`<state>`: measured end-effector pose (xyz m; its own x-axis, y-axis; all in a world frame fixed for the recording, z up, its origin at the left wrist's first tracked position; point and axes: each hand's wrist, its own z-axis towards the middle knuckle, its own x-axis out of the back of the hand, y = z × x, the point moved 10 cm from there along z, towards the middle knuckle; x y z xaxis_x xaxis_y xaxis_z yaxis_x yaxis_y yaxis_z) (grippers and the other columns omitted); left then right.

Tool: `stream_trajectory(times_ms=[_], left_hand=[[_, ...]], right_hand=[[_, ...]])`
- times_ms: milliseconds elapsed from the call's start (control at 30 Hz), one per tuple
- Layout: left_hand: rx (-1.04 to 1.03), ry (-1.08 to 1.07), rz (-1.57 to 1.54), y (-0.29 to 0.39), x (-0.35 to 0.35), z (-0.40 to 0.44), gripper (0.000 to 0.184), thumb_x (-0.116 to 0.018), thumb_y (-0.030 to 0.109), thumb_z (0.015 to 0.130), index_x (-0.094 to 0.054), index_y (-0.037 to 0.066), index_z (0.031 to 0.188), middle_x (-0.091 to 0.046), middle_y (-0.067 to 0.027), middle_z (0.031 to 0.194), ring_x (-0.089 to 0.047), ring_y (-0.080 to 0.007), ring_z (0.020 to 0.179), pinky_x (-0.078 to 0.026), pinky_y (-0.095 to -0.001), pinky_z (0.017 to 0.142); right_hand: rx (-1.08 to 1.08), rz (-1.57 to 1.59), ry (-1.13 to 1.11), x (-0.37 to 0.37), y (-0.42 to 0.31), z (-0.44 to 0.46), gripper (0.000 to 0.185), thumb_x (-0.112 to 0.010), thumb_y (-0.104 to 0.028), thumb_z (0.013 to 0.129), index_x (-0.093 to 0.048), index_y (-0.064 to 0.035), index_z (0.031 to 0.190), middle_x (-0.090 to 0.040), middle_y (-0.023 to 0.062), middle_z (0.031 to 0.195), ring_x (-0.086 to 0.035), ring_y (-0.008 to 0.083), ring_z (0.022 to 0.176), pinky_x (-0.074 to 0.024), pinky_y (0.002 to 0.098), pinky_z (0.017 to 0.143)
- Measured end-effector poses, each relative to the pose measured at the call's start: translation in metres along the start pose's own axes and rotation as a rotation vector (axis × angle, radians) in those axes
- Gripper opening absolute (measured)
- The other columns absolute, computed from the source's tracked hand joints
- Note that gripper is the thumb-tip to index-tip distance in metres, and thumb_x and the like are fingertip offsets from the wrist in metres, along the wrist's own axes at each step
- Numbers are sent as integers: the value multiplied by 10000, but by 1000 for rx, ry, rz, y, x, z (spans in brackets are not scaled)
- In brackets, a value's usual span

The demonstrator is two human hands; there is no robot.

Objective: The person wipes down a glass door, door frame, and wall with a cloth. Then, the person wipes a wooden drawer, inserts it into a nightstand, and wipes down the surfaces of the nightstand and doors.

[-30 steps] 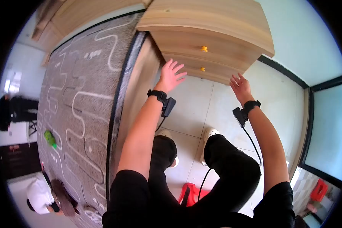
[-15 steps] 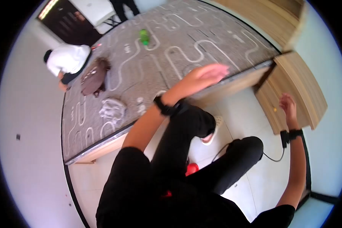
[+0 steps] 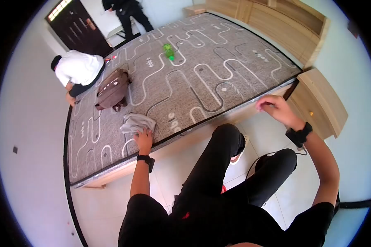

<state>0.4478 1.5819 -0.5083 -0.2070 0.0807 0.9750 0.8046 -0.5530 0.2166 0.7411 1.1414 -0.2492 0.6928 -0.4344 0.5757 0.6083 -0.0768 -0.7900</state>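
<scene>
My left hand (image 3: 143, 140) rests on the near edge of a crumpled grey cloth (image 3: 137, 122) on the mattress (image 3: 169, 99). Its fingers are stretched out and touch the cloth. In the air off the mattress's near right side is my right hand (image 3: 277, 109), its fingers loosely bent, thumb apart, nothing visible in them. Both wrists wear black bands. Beyond the cloth lies a brown backpack (image 3: 113, 89).
A green bottle (image 3: 168, 52) lies farther back on the mattress. A person in white (image 3: 80, 68) bends at the left edge, and another in black (image 3: 130, 16) stands behind. A wooden nightstand (image 3: 317, 103) stands right, beside the headboard (image 3: 272, 26).
My left hand has moved left and down from above the mattress onto the cloth. The cloth looks flatter. My right hand has moved left, towards the mattress edge. The view has shifted slightly.
</scene>
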Motion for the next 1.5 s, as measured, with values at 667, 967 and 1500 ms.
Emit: stream_trajectory(times_ms=[667, 967, 1500], left_hand=[[-1337, -607, -1187, 519, 158, -210, 442, -517, -56, 824, -560, 52, 1250, -608, -93, 1177, -556, -95, 998, -449, -230, 821], [-1499, -858, -1121, 613, 64, -287, 506, -428, -116, 717, -610, 29, 1166, -553, -102, 1288, -547, -210, 1159, -437, -288, 946], [-1401, -502, -742, 584, 55, -225, 715, -676, 8, 729, -381, 61, 1378, -522, -205, 1245, -520, -287, 1154, -398, -348, 965]], right_hand=[[-398, 880, 545, -21, 158, -124, 694, -405, -514, 941, -264, -23, 1411, -408, 168, 1373, -471, 268, 1189, -372, 390, 1007], [-374, 1245, 1130, 1, 285, -277, 418, -550, -349, 900, -487, -144, 1260, -572, 79, 1167, -538, 282, 1087, -420, 439, 950], [-25, 673, 695, 30, 172, -189, 370, -575, -156, 888, -529, -27, 1233, -589, 67, 1163, -564, 144, 1021, -464, 294, 900]])
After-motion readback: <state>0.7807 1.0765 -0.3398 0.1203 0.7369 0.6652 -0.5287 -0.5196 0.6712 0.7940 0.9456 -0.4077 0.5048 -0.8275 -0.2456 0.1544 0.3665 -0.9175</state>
